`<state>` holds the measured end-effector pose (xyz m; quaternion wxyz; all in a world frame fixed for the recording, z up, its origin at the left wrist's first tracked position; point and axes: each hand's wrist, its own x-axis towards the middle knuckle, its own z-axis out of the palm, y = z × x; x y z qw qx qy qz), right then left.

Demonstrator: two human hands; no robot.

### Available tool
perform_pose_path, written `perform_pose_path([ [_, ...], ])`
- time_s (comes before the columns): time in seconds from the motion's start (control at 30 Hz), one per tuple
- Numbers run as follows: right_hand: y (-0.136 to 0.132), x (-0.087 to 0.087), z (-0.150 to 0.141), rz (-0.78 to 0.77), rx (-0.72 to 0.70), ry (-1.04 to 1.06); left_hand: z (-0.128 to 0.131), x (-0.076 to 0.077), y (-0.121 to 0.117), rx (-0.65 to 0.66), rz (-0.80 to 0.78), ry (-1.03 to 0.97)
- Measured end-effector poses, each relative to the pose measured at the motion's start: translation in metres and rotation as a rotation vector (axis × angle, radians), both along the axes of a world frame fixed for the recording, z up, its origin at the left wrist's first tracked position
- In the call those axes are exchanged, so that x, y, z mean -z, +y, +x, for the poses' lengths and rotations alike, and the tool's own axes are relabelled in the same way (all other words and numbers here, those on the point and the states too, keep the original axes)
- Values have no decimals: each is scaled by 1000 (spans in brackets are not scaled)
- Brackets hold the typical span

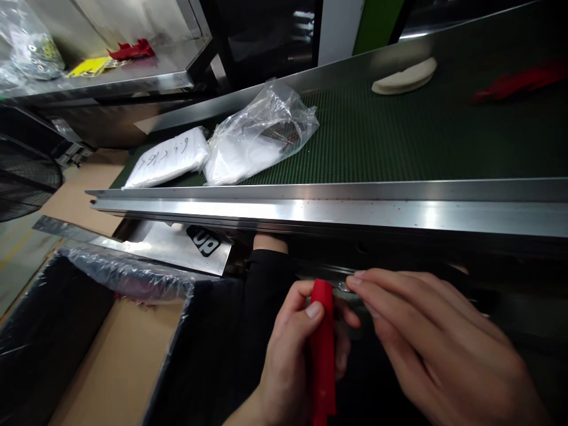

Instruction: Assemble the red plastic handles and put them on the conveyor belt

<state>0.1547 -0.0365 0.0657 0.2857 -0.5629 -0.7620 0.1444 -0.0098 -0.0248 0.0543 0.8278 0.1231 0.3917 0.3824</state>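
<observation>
My left hand (293, 343) is closed around a long red strip (323, 349), held upright with the thumb across its near face. The strip's lower end runs toward the bottom edge of the picture. To its right, my right hand (435, 343) pinches with thumb and fingertips at a small shiny metal tool (342, 287). Its tip sits beside the strip's upper end; whether they touch I cannot tell. Most of that tool is hidden by the fingers. Both hands are below the conveyor's metal edge.
A green conveyor belt (346, 154) carries a white wrapped packet (166, 158), a clear plastic bag (261, 139), a curved cream piece (404, 78) and a blurred red piece (519, 83). A black-lined carton (175, 337) stands at lower left. A metal shelf (168, 74) and fan (26, 171) are beyond.
</observation>
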Motion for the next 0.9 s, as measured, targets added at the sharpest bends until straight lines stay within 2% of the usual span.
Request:
perform_pose_path([
  [0.53,-2,-2,1,41,-38,-33,0,-1,-3,8,8,-22],
  [0.9,-8,-3,-2,40,-94,-56,-4,-4,-1,11,-107,-47],
])
